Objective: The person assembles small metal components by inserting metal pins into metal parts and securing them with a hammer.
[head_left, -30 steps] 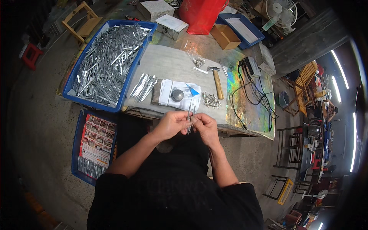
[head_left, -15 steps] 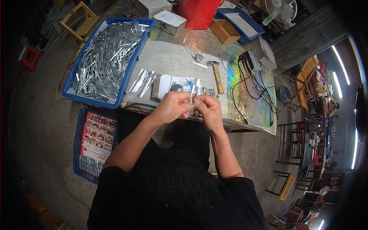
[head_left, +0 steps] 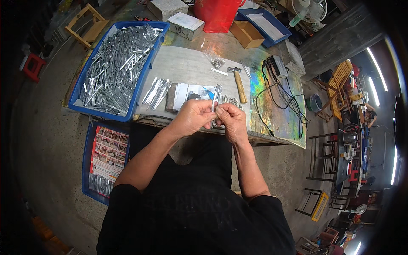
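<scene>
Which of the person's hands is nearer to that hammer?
The right. The right hand is on the near side of the hammer, just short of its handle's end; the left hand is farther off, to the left.

So we've got slim silvery metal strips point(head_left: 215, 97) pinched between our left hand point(head_left: 193, 117) and right hand point(head_left: 233, 121): two narrow, shiny lengths side by side, can't tell if they're joined. Top ends point roughly to 12 o'clock, lower parts mostly hidden. They're toward 1 o'clock from mid-view.
</scene>
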Demonstrator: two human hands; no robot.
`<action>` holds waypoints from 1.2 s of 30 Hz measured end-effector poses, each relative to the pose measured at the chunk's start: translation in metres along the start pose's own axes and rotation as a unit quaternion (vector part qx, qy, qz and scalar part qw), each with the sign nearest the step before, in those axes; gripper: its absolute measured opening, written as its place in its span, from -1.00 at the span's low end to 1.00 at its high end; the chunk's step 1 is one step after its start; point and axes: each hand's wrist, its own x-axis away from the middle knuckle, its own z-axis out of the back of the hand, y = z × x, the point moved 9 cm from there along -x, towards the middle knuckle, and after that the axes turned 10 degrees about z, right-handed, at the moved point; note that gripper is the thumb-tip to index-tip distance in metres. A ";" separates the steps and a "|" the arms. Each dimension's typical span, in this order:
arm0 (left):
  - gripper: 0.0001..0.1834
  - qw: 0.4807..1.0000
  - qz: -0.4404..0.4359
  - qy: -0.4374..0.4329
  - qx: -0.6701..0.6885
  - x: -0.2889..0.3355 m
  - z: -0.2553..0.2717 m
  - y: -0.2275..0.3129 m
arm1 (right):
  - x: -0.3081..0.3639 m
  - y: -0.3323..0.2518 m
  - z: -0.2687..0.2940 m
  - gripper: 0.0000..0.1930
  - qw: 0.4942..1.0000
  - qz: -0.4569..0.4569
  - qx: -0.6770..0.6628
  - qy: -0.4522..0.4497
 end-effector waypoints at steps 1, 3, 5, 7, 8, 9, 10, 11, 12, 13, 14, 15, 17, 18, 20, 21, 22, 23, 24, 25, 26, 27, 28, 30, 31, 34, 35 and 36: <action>-0.71 1.000 0.000 -0.001 0.000 0.000 -0.002 0.000 | 0.000 0.000 0.001 -0.90 1.000 0.001 0.000 0.001; -0.81 1.000 -0.012 0.014 0.007 0.000 -0.002 0.002 | 0.001 0.000 0.002 -0.90 1.000 0.003 -0.007 0.000; -0.82 1.000 -0.015 0.010 0.003 0.000 -0.004 0.003 | 0.002 0.001 0.003 -0.90 1.000 0.005 -0.010 0.005; -0.83 1.000 -0.018 0.004 -0.001 -0.001 -0.007 0.004 | 0.003 0.002 0.006 -0.91 1.000 0.008 -0.012 0.011; -0.84 1.000 -0.019 0.005 0.000 0.000 -0.009 0.006 | 0.004 0.003 0.008 -0.91 1.000 0.003 -0.012 0.010; -0.85 1.000 -0.020 0.006 0.000 0.000 -0.010 0.007 | 0.004 0.004 0.009 -0.91 1.000 -0.003 -0.011 0.009; -0.85 1.000 -0.020 0.005 0.000 -0.001 -0.011 0.006 | 0.004 0.005 0.010 -0.91 1.000 -0.002 -0.011 0.011; -0.85 1.000 -0.022 0.008 -0.010 -0.002 -0.011 0.004 | 0.005 0.005 0.011 -0.91 1.000 0.000 -0.013 0.012; -0.85 0.999 -0.024 0.012 -0.021 -0.003 -0.011 0.003 | 0.005 0.005 0.012 -0.91 1.000 0.002 -0.016 0.013; -0.85 0.999 -0.023 0.011 -0.021 -0.004 -0.012 0.002 | 0.005 0.006 0.013 -0.91 1.000 0.003 -0.016 0.014; -0.85 0.999 -0.023 0.011 -0.021 -0.005 -0.013 0.002 | 0.006 0.006 0.014 -0.91 1.000 0.001 -0.019 0.017; -0.85 0.999 -0.023 0.011 -0.021 -0.005 -0.013 0.001 | 0.006 0.007 0.015 -0.91 1.000 0.000 -0.021 0.019; -0.85 1.000 -0.022 0.008 -0.016 -0.006 -0.015 0.000 | 0.007 0.008 0.018 -0.91 1.000 -0.003 -0.020 0.023; -0.85 1.000 -0.022 0.005 -0.011 -0.006 -0.016 0.000 | 0.007 0.009 0.019 -0.91 0.999 -0.005 -0.019 0.025; -0.85 1.000 -0.021 0.002 -0.014 -0.006 -0.017 0.001 | 0.008 0.009 0.019 -0.91 0.999 -0.003 -0.022 0.028; -0.85 1.000 -0.021 -0.001 -0.015 -0.006 -0.018 0.001 | 0.008 0.009 0.020 -0.91 0.999 -0.002 -0.023 0.030; -0.85 1.000 -0.021 -0.002 -0.016 -0.006 -0.019 0.000 | 0.009 0.009 0.021 -0.91 0.999 -0.001 -0.023 0.032; -0.79 1.000 -0.017 -0.010 -0.019 -0.008 -0.020 -0.002 | 0.010 0.010 0.022 -0.91 0.999 -0.006 -0.021 0.035; -0.72 0.999 -0.014 -0.018 -0.023 -0.009 -0.022 -0.004 | 0.011 0.011 0.025 -0.91 0.999 -0.010 -0.017 0.039; -0.72 0.999 -0.015 -0.022 -0.023 -0.009 -0.023 -0.005 | 0.013 0.012 0.026 -0.91 0.999 -0.008 -0.016 0.042; -0.72 1.000 0.004 -0.011 -0.020 -0.011 -0.022 -0.010 | 0.014 0.013 0.027 -0.90 0.999 0.002 -0.017 0.049; -0.71 1.000 0.023 0.000 -0.016 -0.012 -0.022 -0.015 | 0.016 0.012 0.029 -0.90 0.998 0.011 -0.018 0.057; -0.71 1.000 0.021 -0.007 -0.016 -0.012 -0.024 -0.017 | 0.018 0.011 0.032 -0.89 0.998 0.008 -0.028 0.064; -0.76 1.000 0.009 0.029 -0.003 -0.011 -0.014 -0.020 | 0.018 0.009 0.051 -0.89 0.995 0.016 -0.002 0.096; -0.76 1.000 0.007 0.024 -0.004 -0.011 -0.012 -0.021 | 0.018 0.010 0.067 -0.89 0.992 0.020 0.022 0.124; -0.75 0.999 0.003 0.041 0.017 -0.007 0.006 -0.019 | 0.015 0.015 0.125 -0.86 0.970 -0.013 0.190 0.153; -0.75 0.999 0.000 0.037 0.016 -0.009 0.005 -0.016 | 0.014 0.018 0.148 -0.85 0.952 -0.022 0.262 0.157; -0.75 0.999 0.006 0.034 0.027 -0.011 0.007 -0.017 | 0.013 0.017 0.165 -0.83 0.916 -0.018 0.372 0.149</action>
